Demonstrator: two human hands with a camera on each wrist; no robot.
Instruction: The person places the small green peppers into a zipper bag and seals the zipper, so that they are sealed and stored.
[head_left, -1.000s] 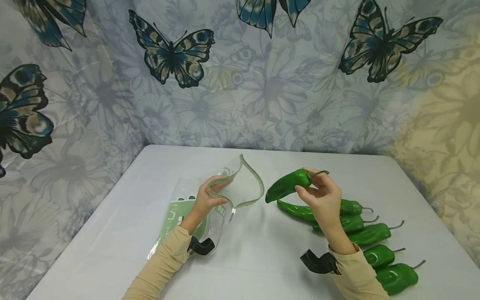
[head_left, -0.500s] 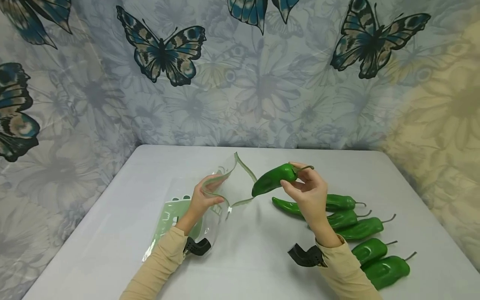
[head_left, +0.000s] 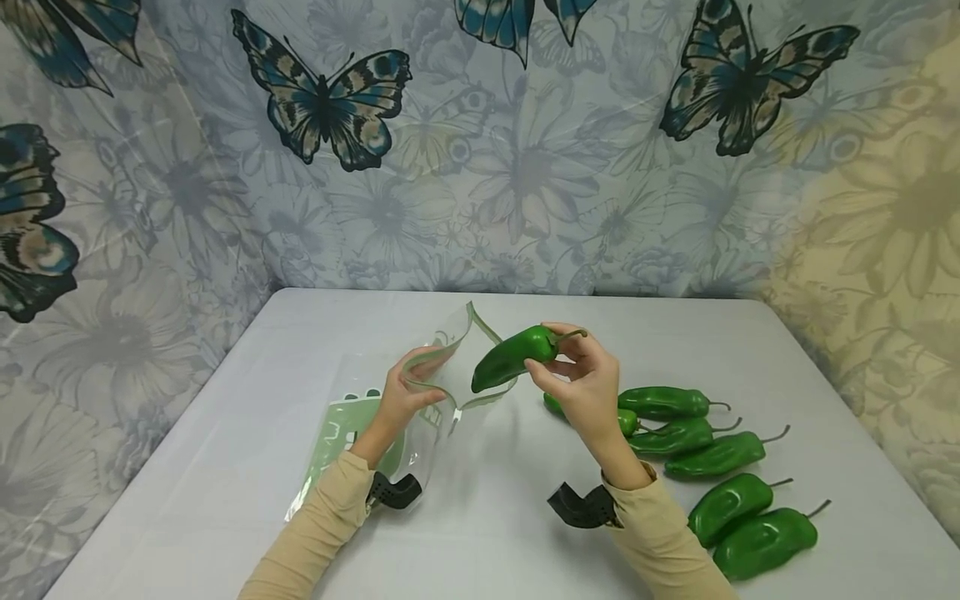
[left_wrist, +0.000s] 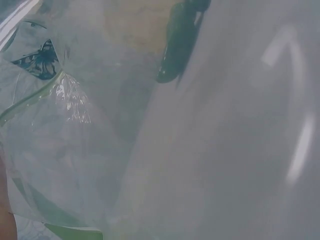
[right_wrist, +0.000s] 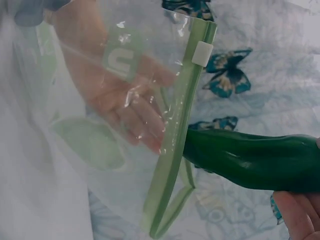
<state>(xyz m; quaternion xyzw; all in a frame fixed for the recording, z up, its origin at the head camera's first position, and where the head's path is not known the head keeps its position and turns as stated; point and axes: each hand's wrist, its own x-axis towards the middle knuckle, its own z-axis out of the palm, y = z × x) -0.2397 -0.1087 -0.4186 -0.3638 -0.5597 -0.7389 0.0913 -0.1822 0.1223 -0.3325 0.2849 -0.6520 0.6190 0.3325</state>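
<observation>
My left hand (head_left: pixel 397 402) grips the edge of a clear zip bag (right_wrist: pixel 172 135) with a green zip strip, its mouth spread wide. A white slider (right_wrist: pixel 202 53) sits near one end of the strip. My right hand (head_left: pixel 583 396) pinches a long green pepper (head_left: pixel 513 358) near its stem, thumb on the near side and fingers behind. The pepper's tip points left into the bag's mouth; in the right wrist view the zip strip overlaps the tip. Through cloudy film, the left wrist view shows a dark green pepper (left_wrist: pixel 177 50).
Several green peppers (head_left: pixel 723 455) lie on the right of the white table (head_left: pixel 480 533), stems pointing right. Flat clear plastic with a green print (head_left: pixel 326 450) lies by the left forearm. Butterfly-patterned cloth (head_left: pixel 525 192) hangs behind the table.
My right hand has carried the pepper left, from beside the bag to its mouth. My left hand keeps holding the bag's mouth spread. The head view has shifted slightly.
</observation>
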